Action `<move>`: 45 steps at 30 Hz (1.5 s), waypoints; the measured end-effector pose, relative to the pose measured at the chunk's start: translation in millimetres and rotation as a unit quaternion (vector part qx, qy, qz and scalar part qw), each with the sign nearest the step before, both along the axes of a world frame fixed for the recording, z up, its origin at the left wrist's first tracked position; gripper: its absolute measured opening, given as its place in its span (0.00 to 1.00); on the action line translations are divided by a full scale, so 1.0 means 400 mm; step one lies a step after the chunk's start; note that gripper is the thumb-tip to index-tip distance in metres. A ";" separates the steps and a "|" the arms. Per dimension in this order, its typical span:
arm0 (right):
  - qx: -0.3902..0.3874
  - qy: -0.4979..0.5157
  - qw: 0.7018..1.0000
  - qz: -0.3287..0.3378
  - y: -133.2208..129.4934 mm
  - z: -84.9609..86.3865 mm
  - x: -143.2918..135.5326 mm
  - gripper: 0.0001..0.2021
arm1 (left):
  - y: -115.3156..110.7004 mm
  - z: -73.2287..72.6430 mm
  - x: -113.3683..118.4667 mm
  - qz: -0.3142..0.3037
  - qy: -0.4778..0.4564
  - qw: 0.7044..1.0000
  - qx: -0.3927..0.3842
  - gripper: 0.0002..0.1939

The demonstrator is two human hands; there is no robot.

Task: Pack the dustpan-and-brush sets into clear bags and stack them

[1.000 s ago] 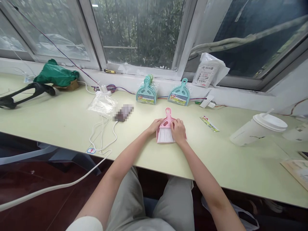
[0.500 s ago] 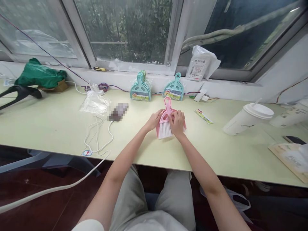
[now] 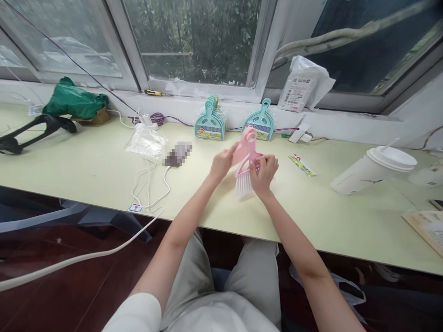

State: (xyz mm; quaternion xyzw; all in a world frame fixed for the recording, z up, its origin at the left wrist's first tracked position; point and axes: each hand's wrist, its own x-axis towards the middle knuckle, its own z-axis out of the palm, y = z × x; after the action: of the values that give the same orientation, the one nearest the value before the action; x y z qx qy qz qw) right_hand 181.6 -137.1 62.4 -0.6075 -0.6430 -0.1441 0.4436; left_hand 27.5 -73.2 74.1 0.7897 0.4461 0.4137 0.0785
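Note:
A pink hand brush [image 3: 244,181] with white bristles is gripped in my right hand [image 3: 265,174], its looped handle pointing away from me. Just to its left, my left hand [image 3: 222,164] is closed on a pink dustpan [image 3: 241,152], which is tilted and partly behind the brush. The two pink pieces overlap near their handles; whether they touch I cannot tell. Beyond them, packaged teal dustpan-and-brush sets stand against the wall, several in the left stack [image 3: 209,121] and another set [image 3: 259,121] to the right.
A green paper label [image 3: 302,165] and a white lidded cup [image 3: 374,169] lie to the right on the table [image 3: 194,198]. At left are a blurred-out phone [image 3: 177,154] with a white cable, clear plastic wrap [image 3: 146,142] and a green bag [image 3: 74,99]. A screwdriver [image 3: 154,92] rests on the sill.
The brush and dustpan, nested together before, have come apart. My left hand has shifted the dustpan up and left of the brush. The view has turned slightly left.

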 end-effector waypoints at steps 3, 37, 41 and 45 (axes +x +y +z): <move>-0.036 -0.048 0.998 -0.009 0.000 0.022 0.027 0.15 | 0.034 0.011 -0.048 0.092 -0.035 0.995 -0.033 0.24; -0.254 -0.077 0.964 -0.006 0.071 -0.068 0.116 0.07 | 0.008 -0.096 -0.011 -0.120 0.182 0.976 -0.010 0.16; -0.237 -0.067 0.965 0.089 0.071 -0.075 0.091 0.08 | 0.016 -0.102 -0.006 -0.116 0.233 0.960 0.100 0.19; -0.209 -0.065 0.961 0.167 0.074 -0.090 0.051 0.08 | 0.018 -0.104 -0.007 -0.168 0.316 0.925 0.126 0.13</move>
State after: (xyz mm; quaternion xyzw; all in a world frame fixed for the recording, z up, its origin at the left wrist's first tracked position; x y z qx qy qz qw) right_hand 201.9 -107.7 26.4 -0.5600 -0.7784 0.0305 0.2821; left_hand 24.7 -66.1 32.7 0.9461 0.2531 0.1764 -0.0983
